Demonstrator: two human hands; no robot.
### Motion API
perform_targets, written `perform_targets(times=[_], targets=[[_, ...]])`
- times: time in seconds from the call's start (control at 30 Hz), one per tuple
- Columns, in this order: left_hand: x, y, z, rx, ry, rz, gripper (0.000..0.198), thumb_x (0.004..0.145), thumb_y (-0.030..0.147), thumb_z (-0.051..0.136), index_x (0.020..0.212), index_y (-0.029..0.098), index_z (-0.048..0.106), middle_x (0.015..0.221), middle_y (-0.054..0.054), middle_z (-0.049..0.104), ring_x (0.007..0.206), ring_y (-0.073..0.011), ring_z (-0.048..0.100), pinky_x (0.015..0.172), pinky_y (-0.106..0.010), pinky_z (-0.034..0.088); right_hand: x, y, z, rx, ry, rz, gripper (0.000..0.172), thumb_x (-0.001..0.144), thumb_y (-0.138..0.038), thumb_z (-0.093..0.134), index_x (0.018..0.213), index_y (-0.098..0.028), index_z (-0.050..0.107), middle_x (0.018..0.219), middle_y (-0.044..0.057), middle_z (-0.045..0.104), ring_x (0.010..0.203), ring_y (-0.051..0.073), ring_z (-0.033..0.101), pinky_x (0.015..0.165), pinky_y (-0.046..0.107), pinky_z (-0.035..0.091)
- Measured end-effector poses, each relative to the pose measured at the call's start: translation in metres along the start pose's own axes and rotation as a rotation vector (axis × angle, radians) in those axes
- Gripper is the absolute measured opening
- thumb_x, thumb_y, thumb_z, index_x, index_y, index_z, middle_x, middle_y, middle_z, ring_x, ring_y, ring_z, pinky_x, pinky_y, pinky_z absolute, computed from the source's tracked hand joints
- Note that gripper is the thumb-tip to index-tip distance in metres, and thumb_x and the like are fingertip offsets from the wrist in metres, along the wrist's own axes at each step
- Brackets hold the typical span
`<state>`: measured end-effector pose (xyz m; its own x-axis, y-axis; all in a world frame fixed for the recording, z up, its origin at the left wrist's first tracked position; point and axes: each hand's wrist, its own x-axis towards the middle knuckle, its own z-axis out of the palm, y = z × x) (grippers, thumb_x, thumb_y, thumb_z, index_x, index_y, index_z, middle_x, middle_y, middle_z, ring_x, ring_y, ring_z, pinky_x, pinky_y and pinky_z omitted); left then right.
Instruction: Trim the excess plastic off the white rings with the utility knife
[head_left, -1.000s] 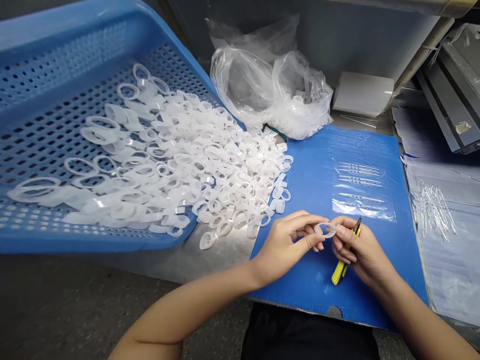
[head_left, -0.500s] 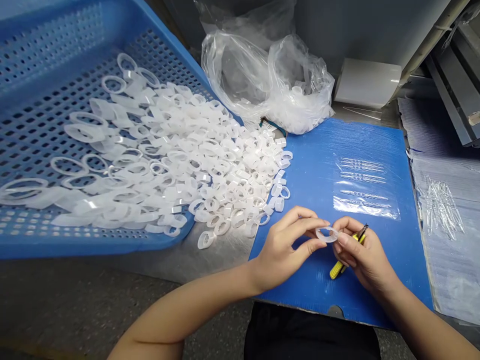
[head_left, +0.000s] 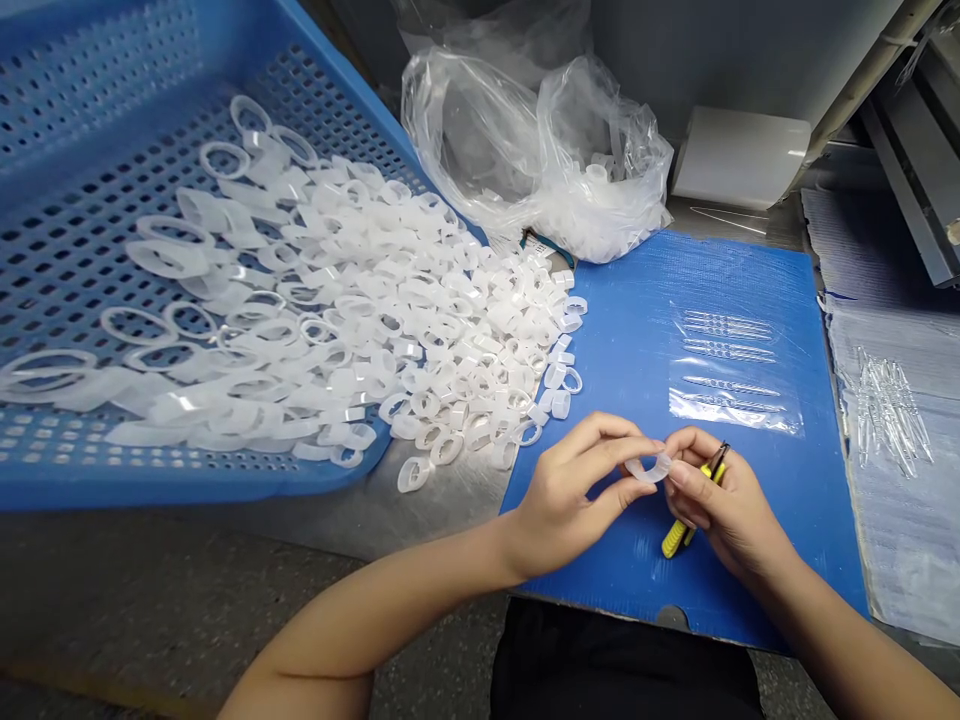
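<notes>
Blue board (head_left: pixel 780 540): two hands (head_left: pixel 570 495) pinch one plastic ring (head_left: pixel 649 468).

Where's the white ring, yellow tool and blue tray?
White ring (head_left: pixel 648 470), head view, its curved band.
Yellow tool (head_left: pixel 675 540), head view, its handle.
Blue tray (head_left: pixel 150 495), head view, its front rim.

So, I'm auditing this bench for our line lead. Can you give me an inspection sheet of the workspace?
Surface: blue corrugated board on a steel bench.
Job's things: translucent plastic ring between the fingers; many similar rings heaped in a blue perforated tray, some on the bench.
Clutter: clear plastic bag holding more rings; clear sleeve of small parts on the board.
Hands: left hand and right hand both pinch the ring; right also holds a yellow-handled tool.
Cables: short teal cord beside the bag.
Surroundings: white block; clear parts on a ribbed sheet.
</notes>
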<state>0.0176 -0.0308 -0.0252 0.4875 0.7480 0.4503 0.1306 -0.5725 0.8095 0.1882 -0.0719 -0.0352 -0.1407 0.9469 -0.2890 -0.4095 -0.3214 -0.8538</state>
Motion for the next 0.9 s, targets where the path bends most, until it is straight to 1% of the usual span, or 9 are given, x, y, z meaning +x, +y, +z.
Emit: perform_targets(times=[0.1, 0.2, 0.3, 0.5, 0.63, 0.73, 0.8, 0.9], targets=[[0.0005, -0.0006, -0.0001, -0.158, -0.034, -0.140, 0.020, 0.086, 0.015, 0.063, 0.106, 0.018, 0.066, 0.097, -0.006, 0.059, 0.074, -0.0107, 0.061, 0.071, -0.024, 0.057, -0.0010, 0.0001, -0.0007, 0.001, -0.013, 0.012, 0.025, 0.078, -0.039, 0.073, 0.081, -0.018, 0.061, 0.050, -0.010, 0.042, 0.036, 0.002, 0.024, 0.036, 0.016, 0.024], [0.0014, -0.0011, -0.0002, -0.324, -0.064, -0.282, 0.020, 0.085, 0.016, 0.064, 0.104, 0.019, 0.068, 0.099, -0.006, 0.058, 0.076, -0.0111, 0.061, 0.071, -0.024, 0.056, -0.0021, 0.0002, -0.0011, -0.003, -0.023, 0.027, 0.026, 0.078, -0.040, 0.074, 0.082, -0.018, 0.061, 0.050, -0.010, 0.041, 0.036, 0.003, 0.024, 0.036, 0.017, 0.024], [0.0021, -0.0014, -0.0003, -0.412, -0.067, -0.339, 0.020, 0.083, 0.015, 0.066, 0.102, 0.021, 0.069, 0.101, -0.005, 0.055, 0.079, -0.0103, 0.060, 0.074, -0.023, 0.055, -0.0023, 0.0003, -0.0011, -0.007, -0.022, 0.030, 0.027, 0.077, -0.041, 0.074, 0.082, -0.018, 0.060, 0.049, -0.010, 0.041, 0.036, 0.003, 0.025, 0.036, 0.017, 0.024], [0.0028, -0.0025, 0.0000, -0.450, -0.065, -0.345, 0.019, 0.083, 0.015, 0.067, 0.100, 0.023, 0.071, 0.101, -0.004, 0.053, 0.081, -0.0103, 0.059, 0.076, -0.022, 0.053, -0.0020, 0.0015, -0.0019, -0.021, -0.013, 0.036, 0.029, 0.076, -0.043, 0.075, 0.082, -0.019, 0.059, 0.050, -0.010, 0.042, 0.036, 0.003, 0.026, 0.036, 0.017, 0.025], [0.0038, -0.0047, -0.0005, -0.473, -0.074, -0.379, 0.018, 0.082, 0.020, 0.068, 0.099, 0.021, 0.071, 0.098, -0.004, 0.053, 0.079, -0.0107, 0.058, 0.073, -0.024, 0.055, -0.0028, 0.0007, -0.0025, -0.030, -0.012, 0.046, 0.032, 0.075, -0.044, 0.075, 0.082, -0.018, 0.059, 0.050, -0.010, 0.041, 0.036, 0.003, 0.026, 0.036, 0.017, 0.024], [0.0040, -0.0052, -0.0008, -0.446, -0.092, -0.367, 0.018, 0.083, 0.022, 0.068, 0.100, 0.020, 0.070, 0.098, -0.004, 0.054, 0.078, -0.0114, 0.060, 0.071, -0.024, 0.056, -0.0029, -0.0011, -0.0015, -0.026, -0.018, 0.062, 0.031, 0.075, -0.044, 0.075, 0.083, -0.018, 0.059, 0.049, -0.010, 0.041, 0.036, 0.003, 0.025, 0.037, 0.018, 0.023], [0.0035, -0.0043, -0.0006, -0.344, -0.092, -0.305, 0.018, 0.083, 0.021, 0.067, 0.101, 0.020, 0.069, 0.098, -0.005, 0.057, 0.081, -0.0132, 0.061, 0.073, -0.026, 0.055, -0.0026, -0.0021, -0.0007, -0.016, -0.028, 0.065, 0.031, 0.076, -0.044, 0.074, 0.082, -0.018, 0.059, 0.050, -0.010, 0.041, 0.037, 0.003, 0.024, 0.037, 0.018, 0.022], [0.0020, -0.0020, 0.0005, -0.097, -0.080, -0.112, 0.017, 0.085, 0.016, 0.064, 0.101, 0.019, 0.067, 0.094, -0.006, 0.062, 0.086, -0.0160, 0.060, 0.079, -0.030, 0.052, -0.0026, -0.0029, -0.0007, -0.045, -0.050, 0.076, 0.032, 0.076, -0.046, 0.073, 0.077, -0.018, 0.056, 0.051, -0.009, 0.041, 0.038, 0.004, 0.023, 0.038, 0.019, 0.021]])
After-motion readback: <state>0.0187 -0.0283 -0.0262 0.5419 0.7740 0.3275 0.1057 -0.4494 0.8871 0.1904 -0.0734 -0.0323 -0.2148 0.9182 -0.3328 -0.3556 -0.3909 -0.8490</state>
